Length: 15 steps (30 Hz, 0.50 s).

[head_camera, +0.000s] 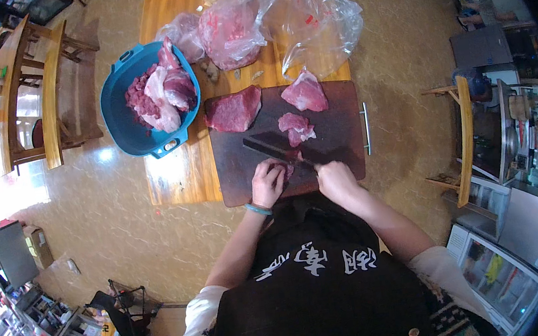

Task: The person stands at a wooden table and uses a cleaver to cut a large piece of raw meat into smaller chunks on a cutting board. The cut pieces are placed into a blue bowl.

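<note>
On the dark cutting board [242, 158], my left hand [269, 184] presses a small piece of raw meat [290, 170] under its curled fingers. My right hand [336, 180] grips the handle of a cleaver [266, 149], whose dark blade points to the upper left, just beyond my left fingertips. Ahead of the blade lies a trimmed scrap of meat [296, 128]. A flat slab of raw meat [234, 110] rests at the board's far left, and another chunk [305, 92] at its far right. The meat under my left hand is mostly hidden.
A blue plastic basin [112, 104] holding raw meat stands left of the board, partly over the wooden table's edge [183, 188]. Behind the board are a bag of meat [230, 31] and a crumpled clear plastic bag [311, 21]. A person [110, 328] is at the lower left.
</note>
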{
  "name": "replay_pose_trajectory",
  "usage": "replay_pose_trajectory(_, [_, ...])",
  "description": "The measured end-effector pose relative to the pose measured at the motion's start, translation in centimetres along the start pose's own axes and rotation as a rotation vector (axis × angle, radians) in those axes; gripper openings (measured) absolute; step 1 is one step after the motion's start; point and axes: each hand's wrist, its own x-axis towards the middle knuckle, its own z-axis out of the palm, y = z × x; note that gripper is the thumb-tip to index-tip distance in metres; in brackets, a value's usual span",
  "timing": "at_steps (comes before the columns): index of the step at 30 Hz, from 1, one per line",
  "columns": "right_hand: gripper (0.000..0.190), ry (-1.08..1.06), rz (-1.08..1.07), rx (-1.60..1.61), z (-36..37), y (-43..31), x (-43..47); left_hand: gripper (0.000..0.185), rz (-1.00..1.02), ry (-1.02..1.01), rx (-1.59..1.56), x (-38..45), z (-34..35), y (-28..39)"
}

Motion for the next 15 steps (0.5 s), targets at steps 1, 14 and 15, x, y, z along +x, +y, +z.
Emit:
replay_pose_trajectory(1, [0.013, -0.042, 0.017, 0.004, 0.3, -0.3, -1.0, 0.011, 0.0, -0.005, 0.015, -0.1, -0.1, -0.1])
replay_pose_trajectory(14, [0.01, -0.003, 0.082, 0.107, 2.9, -3.2, 1.2, 0.012, 0.005, -0.051, 0.081, -0.6, 0.0, -0.3])
replay_pose_trajectory(15, [0.011, 0.018, 0.053, 0.123, 3.0, -3.5, 2.5, 0.011, 0.002, -0.063, 0.08, -0.5, 0.0, -0.2])
